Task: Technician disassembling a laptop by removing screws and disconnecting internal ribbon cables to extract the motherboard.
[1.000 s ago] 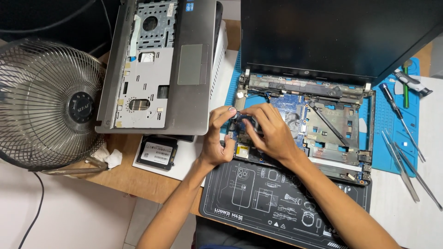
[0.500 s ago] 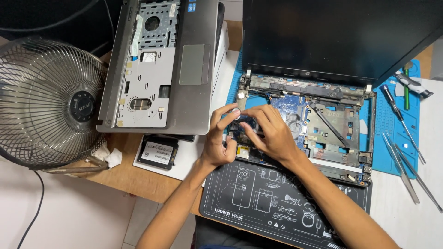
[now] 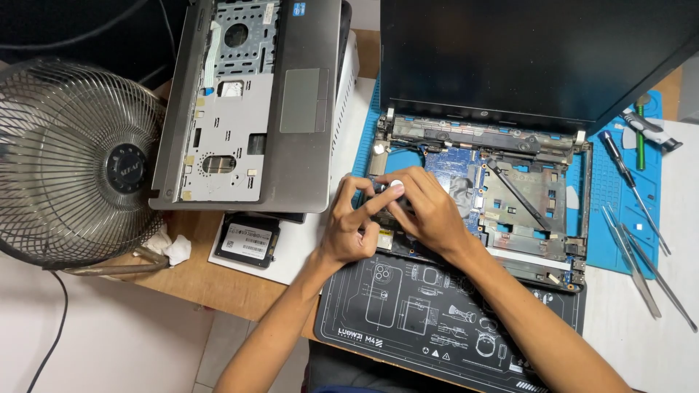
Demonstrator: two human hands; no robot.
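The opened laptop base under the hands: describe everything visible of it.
The opened laptop base lies flat on a blue mat, keyboard cover off, its dark screen raised behind. A blue circuit board, grey metal brackets and a black frame show inside. The left hand and right hand meet over its left front part, around a small dark part that is mostly hidden.

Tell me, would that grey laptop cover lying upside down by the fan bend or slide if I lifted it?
The grey laptop cover is a thin, wide shell full of cut-outs, so it would probably flex and feel light. Its flat ribbon cable looks delicate. It overhangs a white box, so a push might tip it.
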